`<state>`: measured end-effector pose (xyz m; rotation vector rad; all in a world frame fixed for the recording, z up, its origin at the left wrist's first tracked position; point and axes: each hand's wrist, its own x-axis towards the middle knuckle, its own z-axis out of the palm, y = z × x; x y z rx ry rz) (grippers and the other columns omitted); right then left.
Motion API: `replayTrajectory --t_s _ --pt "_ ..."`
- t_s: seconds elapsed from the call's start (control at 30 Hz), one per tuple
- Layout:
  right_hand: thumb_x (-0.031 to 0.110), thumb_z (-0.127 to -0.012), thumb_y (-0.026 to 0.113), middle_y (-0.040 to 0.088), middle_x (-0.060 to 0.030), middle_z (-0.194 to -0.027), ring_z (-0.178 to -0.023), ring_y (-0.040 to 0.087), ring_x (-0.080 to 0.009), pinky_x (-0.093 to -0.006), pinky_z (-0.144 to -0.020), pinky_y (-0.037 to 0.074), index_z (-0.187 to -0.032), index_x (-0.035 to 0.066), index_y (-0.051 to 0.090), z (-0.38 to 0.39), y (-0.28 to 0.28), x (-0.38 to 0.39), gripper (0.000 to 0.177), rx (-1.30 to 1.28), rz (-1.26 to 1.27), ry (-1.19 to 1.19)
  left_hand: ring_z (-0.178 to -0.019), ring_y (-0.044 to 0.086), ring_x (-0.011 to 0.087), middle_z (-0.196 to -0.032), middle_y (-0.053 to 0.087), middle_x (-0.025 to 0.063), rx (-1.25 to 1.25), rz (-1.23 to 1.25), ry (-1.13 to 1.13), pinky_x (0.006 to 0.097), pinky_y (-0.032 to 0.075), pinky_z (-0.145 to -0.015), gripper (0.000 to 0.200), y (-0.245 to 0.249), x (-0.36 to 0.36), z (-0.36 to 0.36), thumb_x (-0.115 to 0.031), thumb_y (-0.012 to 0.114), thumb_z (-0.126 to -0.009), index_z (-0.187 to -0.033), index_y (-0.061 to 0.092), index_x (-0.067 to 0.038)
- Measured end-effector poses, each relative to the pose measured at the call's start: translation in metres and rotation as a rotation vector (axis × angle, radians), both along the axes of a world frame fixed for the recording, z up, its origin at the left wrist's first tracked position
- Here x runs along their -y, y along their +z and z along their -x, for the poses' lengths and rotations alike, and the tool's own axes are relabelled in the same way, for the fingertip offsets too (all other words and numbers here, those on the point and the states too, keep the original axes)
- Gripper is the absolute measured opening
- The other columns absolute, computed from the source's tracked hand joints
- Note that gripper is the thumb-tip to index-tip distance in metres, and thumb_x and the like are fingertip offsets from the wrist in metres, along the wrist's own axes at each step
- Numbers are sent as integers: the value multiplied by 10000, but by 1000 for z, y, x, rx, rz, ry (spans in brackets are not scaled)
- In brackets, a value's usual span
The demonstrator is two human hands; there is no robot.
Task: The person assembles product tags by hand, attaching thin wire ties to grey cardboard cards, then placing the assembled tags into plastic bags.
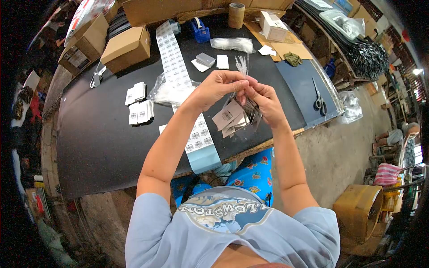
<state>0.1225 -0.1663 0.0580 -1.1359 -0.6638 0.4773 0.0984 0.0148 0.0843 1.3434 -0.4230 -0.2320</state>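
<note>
My left hand (219, 89) and my right hand (266, 102) meet above the front part of the black table, thumbs and fingers pinched together. A bunch of barcoded hang tags (228, 115) dangles below my fingers, apparently from my right hand. Thin clear plastic tag strings (241, 65) stick up behind the fingertips; the exact pinch point is hidden. To the left, a long strip of barcode stickers (173, 56) runs across the table, passing under my left forearm. Beside it lie small stacks of white tags (140, 112) and a clear plastic bag (164, 91) of white pieces.
A blue tape dispenser (199, 31), a cardboard tube (236, 15) and a bundle of plastic strings (232, 44) sit toward the back. Black scissors (319, 100) lie at right. Cardboard boxes (126, 49) stand at back left, and a white box (273, 27) at back right.
</note>
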Motion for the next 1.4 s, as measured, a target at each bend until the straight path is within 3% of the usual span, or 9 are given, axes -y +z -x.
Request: replayTrajectory --t_s 0.07,0.17,0.23,0.37,0.53,0.67,1.23,1.33,1.4 --pt "164 -927 541 632 -32 -838 -738 580 -91 -218 -700 469 -1017 -41 631 4 2 1 241 -3 -7 -4 -785 579 93 -1058 621 81 -68 15 -37 241 462 -703 251 -3 0 -1 -183 609 -872 -1023 658 12" --pt "142 -878 611 648 -38 -847 -754 591 -99 -222 -717 468 -966 -26 660 7 18 5 195 113 262 -212 -818 580 110 -1036 632 82 -35 -1 67 251 462 -740 209 -5 4 0 -178 614 -868 -970 682 -9" --pt "108 -820 671 662 -48 -860 -781 596 -109 -228 -732 460 -923 -7 686 -1 27 19 156 565 360 -428 -869 583 132 -1000 644 75 197 -58 260 263 455 -799 173 -5 7 3 -167 626 -861 -919 697 -20" --pt "78 -819 666 668 -64 -887 -793 592 -107 -223 -717 454 -954 -2 687 -11 43 30 158 446 246 -465 -899 587 128 -938 644 60 157 -214 285 265 443 -839 161 3 7 4 -154 641 -852 -910 698 -15" --pt "92 -836 655 674 -73 -887 -732 584 -86 -202 -673 464 -1034 -26 650 -13 65 16 231 310 116 -461 -609 597 80 -775 663 54 46 -236 230 202 480 -570 171 16 17 6 -129 638 -848 -907 682 25" --pt "82 -836 647 674 -65 -841 -711 580 -73 -195 -652 464 -989 -30 664 -17 69 15 190 257 129 -433 -661 625 94 -785 659 74 -20 -129 144 238 542 -659 202 13 21 6 -104 619 -862 -952 647 74" --pt "-25 -776 647 661 -54 -809 -760 615 -112 -233 -696 483 -863 22 706 0 58 14 116 549 211 -698 -700 649 121 -793 661 100 -87 5 171 244 553 -663 208 9 30 3 -120 629 -861 -960 639 63" --pt "-32 -813 598 668 -88 -959 -895 615 -137 -263 -802 473 -978 16 678 -4 59 18 190 633 255 -641 -710 654 126 -805 662 108 -94 -3 171 247 557 -672 208 10 30 5 -117 626 -862 -961 635 66" --pt "-44 -838 522 601 -122 -1168 -1108 550 -194 -307 -943 413 -1167 23 581 -2 70 19 341 674 130 -675 -727 652 119 -848 670 89 -91 -17 156 234 546 -685 259 6 29 3 -154 633 -860 -1017 635 52"
